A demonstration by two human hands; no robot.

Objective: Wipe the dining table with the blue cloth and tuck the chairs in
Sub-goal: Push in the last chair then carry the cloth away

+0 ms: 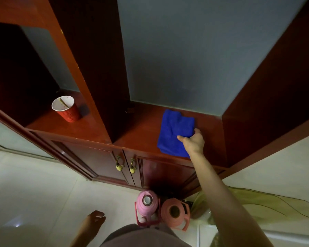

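Blue cloth [175,132] lies centre-right, long axis up-frame; my right hand [194,142], the nearer, touches its right edge; whether the fingers [198,131] pinch, I cannot tell.

Under the right hand [194,141], the blue cloth [174,129] is a soft, matt, napped fabric. The shelf [143,129] beneath the grip is red-brown wood with a smooth, glossy varnish. Left of the grip, a paper cup [66,111] has a matt, wavy-ribbed red wall. Below the grip, door handles [119,163] look like brass-toned metal; two pink flasks [141,209] are smooth plastic on glossy pale floor tiles [34,184].
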